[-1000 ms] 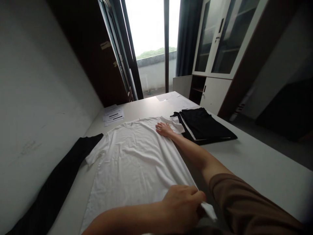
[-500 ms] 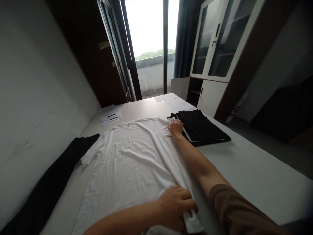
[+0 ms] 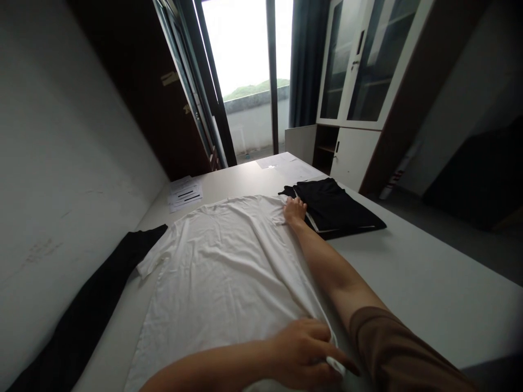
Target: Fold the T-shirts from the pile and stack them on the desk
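A white T-shirt (image 3: 224, 267) lies spread on the white table, its neck away from me and soft creases across its front. My right hand (image 3: 295, 210) is closed on the sleeve at the far right, fingers curled, beside a folded stack of black clothes (image 3: 339, 207). Near me, my left hand (image 3: 306, 354) grips the shirt's lower right edge. One finger stretches out past the cloth, and a bit of white fabric shows between the fingers. Motion blurs this hand slightly, and the frame's bottom edge cuts off the shirt's near end.
A long black garment (image 3: 93, 305) lies along the wall on the left. Printed papers (image 3: 185, 194) rest at the far left of the table (image 3: 417, 283), with more sheets (image 3: 292, 167) at its far end. Beyond stands a white cabinet (image 3: 359, 152) with one lower door open.
My left hand has moved a little to the right, the shirt's near edge shifting with it, and one finger now stretches out. My right hand stays at the sleeve.
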